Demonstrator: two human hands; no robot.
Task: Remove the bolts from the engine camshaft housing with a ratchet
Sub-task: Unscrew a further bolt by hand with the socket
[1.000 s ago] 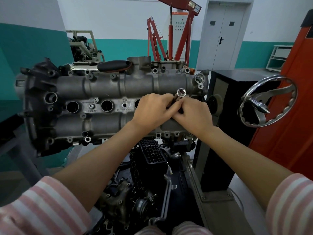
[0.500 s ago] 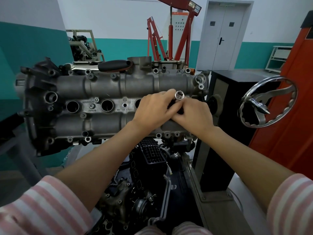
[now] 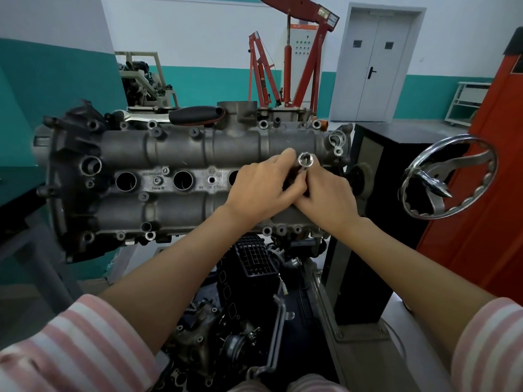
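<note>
A: How do the hands sit?

B: Both are together over the right part of the camshaft housing [image 3: 181, 154]. The left hand [image 3: 260, 188] curls its fingers round a dark tool shaft, and the right hand [image 3: 328, 196] wraps the same tool from the other side; the two touch. One chrome socket [image 3: 305, 160] sticks up between them, its open end facing the camera.

A: Is that the ratchet?

B: Cannot tell; the hands hide all but the socket and a bit of dark shaft.

A: Counts?

B: Two hands, one socket. Left of the hands, two round wells show whole and a third is half covered by the left hand. Beyond the hands lies one black-handled tool [image 3: 195, 114] on the housing's far edge. Right of the right hand, one chrome handwheel [image 3: 450, 176]. Bolts are too small to count surely
</note>
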